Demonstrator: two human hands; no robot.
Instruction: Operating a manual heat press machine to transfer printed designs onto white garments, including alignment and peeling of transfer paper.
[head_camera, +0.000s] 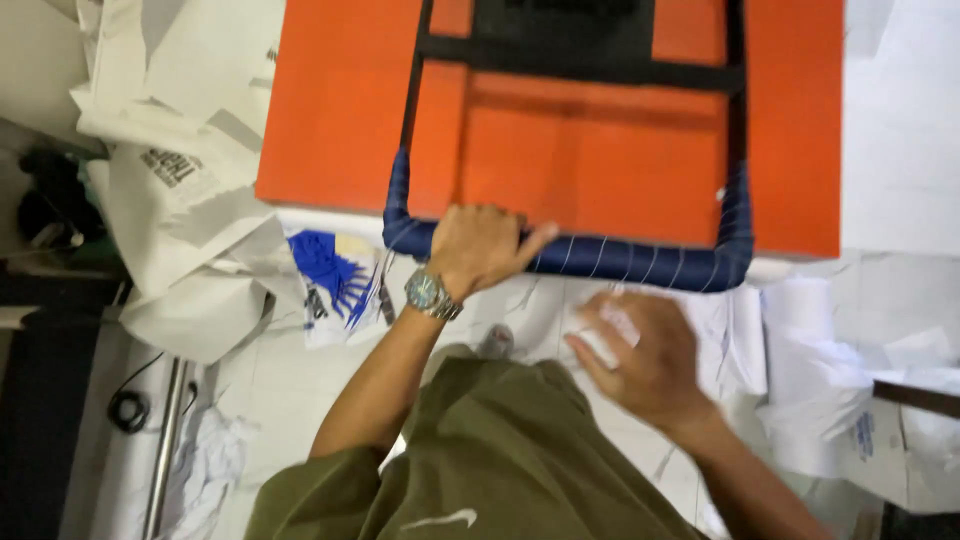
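My left hand (480, 248), with a wristwatch on its wrist, is closed around the blue-wrapped handle bar (640, 262) of a black frame lying over an orange flat plate (340, 110). Just below the bar, my right hand (640, 360) is blurred and holds a small white crumpled piece, paper or cloth (606, 335). I wear an olive-green shirt (500, 450).
White sheets of paper (180, 200) are piled at the left, one with a blue print (330, 270). More white paper (850, 380) lies at the right. A metal rod (165, 440) and a black cable (128, 408) are at the lower left.
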